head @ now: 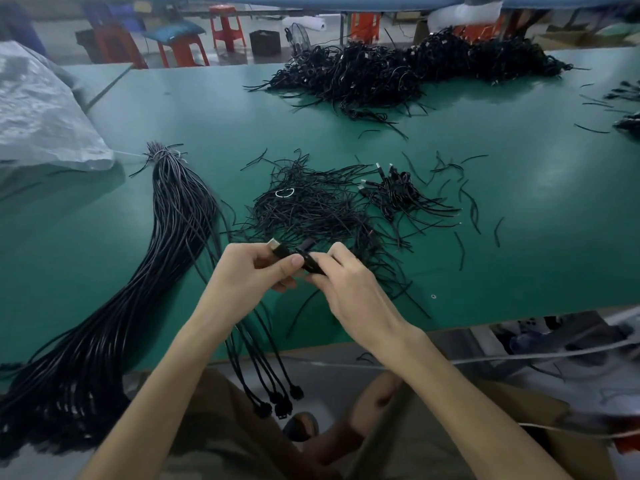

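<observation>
Forearms reach over the green surface (519,237): left hand (252,268) curled round a USB plug (277,247), right hand (349,282) pinching its cable (313,266) alongside. Gathering seems under way; next likely means drawing another lead from the loose pile (311,209).

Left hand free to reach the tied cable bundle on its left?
Probably: only bare table lies between the left hand and the cable bundle. But it is gripping a USB cable, so it must let go first.
</observation>
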{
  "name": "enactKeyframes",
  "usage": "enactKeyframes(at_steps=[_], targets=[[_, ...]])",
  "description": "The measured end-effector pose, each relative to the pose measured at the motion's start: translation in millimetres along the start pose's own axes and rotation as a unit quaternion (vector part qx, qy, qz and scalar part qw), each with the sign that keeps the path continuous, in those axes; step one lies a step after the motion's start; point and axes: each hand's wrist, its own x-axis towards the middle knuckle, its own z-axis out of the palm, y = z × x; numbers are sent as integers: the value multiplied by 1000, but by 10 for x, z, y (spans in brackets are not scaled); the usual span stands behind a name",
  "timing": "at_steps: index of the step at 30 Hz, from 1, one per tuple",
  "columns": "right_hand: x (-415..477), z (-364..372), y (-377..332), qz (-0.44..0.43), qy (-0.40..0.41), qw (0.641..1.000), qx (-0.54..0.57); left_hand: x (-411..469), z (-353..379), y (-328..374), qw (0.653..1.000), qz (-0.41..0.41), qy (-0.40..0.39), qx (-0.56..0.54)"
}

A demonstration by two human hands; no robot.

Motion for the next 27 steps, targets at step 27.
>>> enactKeyframes(at_steps=[27], targets=[[88,-20,107,-82,-65,980,-170,133,-60,-159,938,39,-133,317]])
